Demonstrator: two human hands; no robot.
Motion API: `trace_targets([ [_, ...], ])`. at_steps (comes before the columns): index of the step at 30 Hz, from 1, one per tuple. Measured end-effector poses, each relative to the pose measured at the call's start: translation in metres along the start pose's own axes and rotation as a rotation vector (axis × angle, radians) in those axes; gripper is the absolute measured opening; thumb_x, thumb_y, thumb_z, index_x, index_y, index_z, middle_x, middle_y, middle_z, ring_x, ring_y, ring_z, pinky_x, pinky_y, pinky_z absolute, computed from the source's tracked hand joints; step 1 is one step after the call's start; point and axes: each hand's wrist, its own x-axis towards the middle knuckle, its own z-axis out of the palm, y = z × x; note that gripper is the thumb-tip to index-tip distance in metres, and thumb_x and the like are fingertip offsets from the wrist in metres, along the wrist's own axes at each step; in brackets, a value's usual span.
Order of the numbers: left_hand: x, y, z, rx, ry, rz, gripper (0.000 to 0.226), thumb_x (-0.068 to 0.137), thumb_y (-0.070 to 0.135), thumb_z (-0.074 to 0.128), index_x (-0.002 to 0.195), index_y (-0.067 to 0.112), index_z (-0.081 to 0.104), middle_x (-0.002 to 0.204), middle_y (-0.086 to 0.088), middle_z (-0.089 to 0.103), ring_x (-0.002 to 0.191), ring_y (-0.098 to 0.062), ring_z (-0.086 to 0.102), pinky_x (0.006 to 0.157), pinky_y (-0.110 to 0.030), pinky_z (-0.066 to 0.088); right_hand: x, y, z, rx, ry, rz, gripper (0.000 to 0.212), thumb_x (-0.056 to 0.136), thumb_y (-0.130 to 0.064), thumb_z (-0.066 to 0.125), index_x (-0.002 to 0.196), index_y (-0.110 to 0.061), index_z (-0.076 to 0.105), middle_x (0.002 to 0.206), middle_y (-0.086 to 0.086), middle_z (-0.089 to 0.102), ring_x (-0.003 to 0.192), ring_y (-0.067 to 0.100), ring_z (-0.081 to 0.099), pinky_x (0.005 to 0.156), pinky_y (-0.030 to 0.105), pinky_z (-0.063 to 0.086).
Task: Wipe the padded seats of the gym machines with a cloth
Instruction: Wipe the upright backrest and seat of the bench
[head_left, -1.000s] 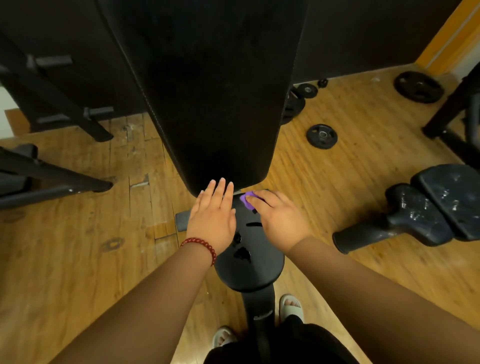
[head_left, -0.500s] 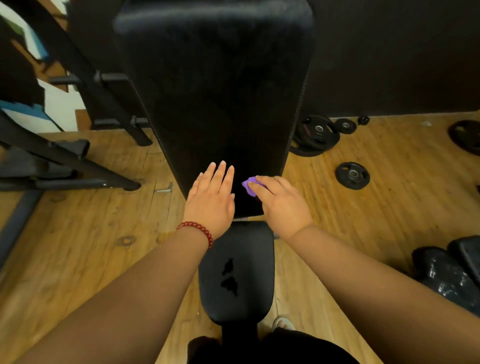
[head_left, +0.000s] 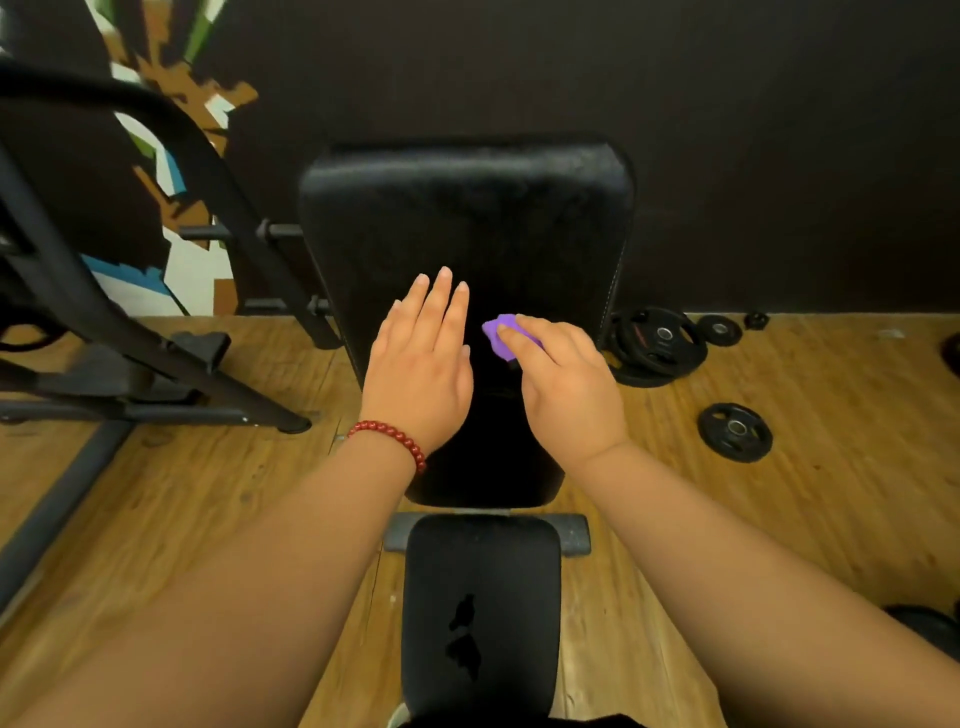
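A black padded backrest of a gym bench slopes away from me, with the smaller black seat pad below it showing two torn patches. My left hand lies flat on the backrest with straight fingers; a red bead bracelet circles its wrist. My right hand presses a small purple cloth against the backrest just right of the left hand, fingers curled over the cloth. Most of the cloth is hidden under the fingers.
A black machine frame stands on the wooden floor at the left. Stacked weight plates lean at the wall to the right, with a single plate lying nearer. A dark wall runs behind the bench.
Both hands have slid up from the lower edge of the backrest to its middle, the right hand carrying the cloth. The view has tilted up, so the whole backrest shows.
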Motion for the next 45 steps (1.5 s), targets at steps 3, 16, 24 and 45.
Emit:
trace_targets([
  [3,0.02,-0.017,-0.02,0.01,0.074,0.007,0.058,0.099,0.027,0.042,0.152,0.01,0.024,0.159,-0.01,0.02,0.148,-0.026,0.014,0.116,-0.036,0.005,0.025,-0.006,-0.004,-0.029,0.071,-0.032,0.042,0.089,-0.006,0.041,0.124,-0.003,0.062,0.12,0.013,0.065,0.105,0.031,0.06,0.089,0.039,0.054],
  [16,0.068,-0.082,-0.063,-0.107,0.209,-0.045,0.06,0.101,0.028,0.038,0.154,0.013,0.014,0.162,-0.005,0.009,0.149,-0.021,0.004,0.116,-0.032,-0.002,0.102,-0.037,-0.003,-0.098,0.27,-0.096,0.046,0.082,0.009,0.054,0.125,-0.004,0.062,0.12,0.012,0.065,0.104,0.03,0.061,0.09,0.037,0.051],
  [24,0.095,-0.114,-0.067,-0.268,0.197,-0.076,0.057,0.103,0.03,0.033,0.154,0.015,0.014,0.162,-0.001,0.01,0.149,-0.017,0.006,0.117,-0.032,0.008,0.183,-0.056,-0.011,-0.109,0.163,-0.198,0.044,0.085,-0.006,0.039,0.118,-0.009,0.067,0.117,0.009,0.068,0.103,0.029,0.064,0.083,0.045,0.055],
  [45,0.112,-0.133,-0.039,-0.631,0.272,-0.024,0.051,0.099,0.022,0.038,0.149,0.009,0.033,0.151,-0.005,0.04,0.136,-0.021,0.039,0.109,-0.029,0.03,0.209,-0.032,-0.028,0.035,-0.242,-0.084,0.046,0.084,0.006,0.056,0.122,-0.017,0.067,0.125,-0.011,0.059,0.123,0.007,0.051,0.106,0.005,0.027],
])
